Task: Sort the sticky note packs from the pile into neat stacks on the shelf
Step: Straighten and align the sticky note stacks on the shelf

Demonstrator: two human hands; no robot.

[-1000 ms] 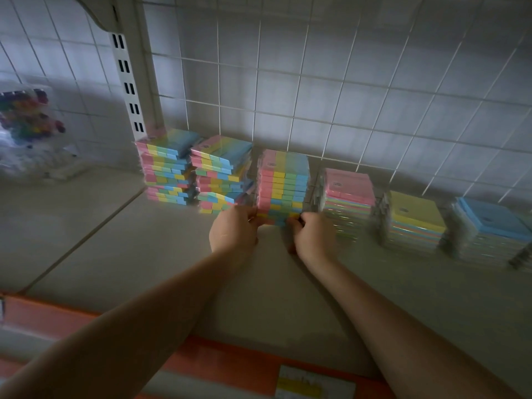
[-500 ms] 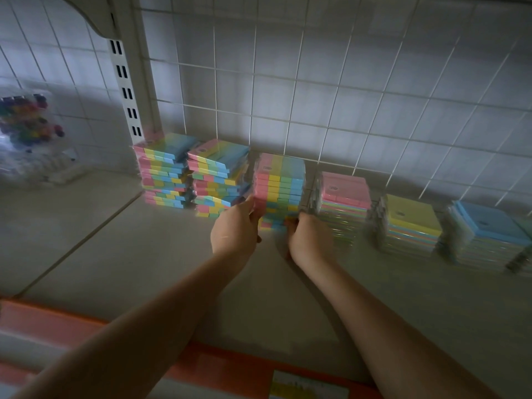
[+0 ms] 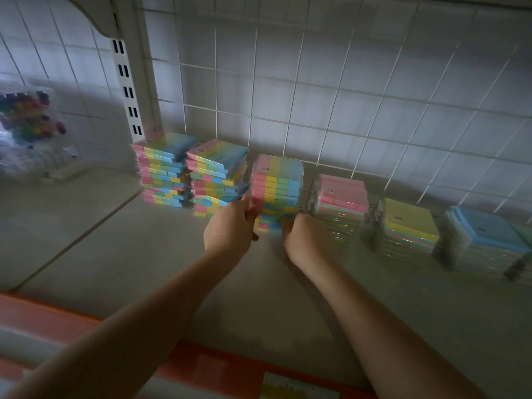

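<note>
Gripping the striped sticky note stack (image 3: 276,191) between them on the shelf (image 3: 144,254), the left hand (image 3: 230,226) curls round its left edge, the right hand (image 3: 305,240) its lower right corner.

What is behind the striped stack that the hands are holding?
Behind the striped stack stands the white wire grid of the shelf back. The left hand and right hand hold its lower part; the stack hides the shelf directly behind it.
</note>
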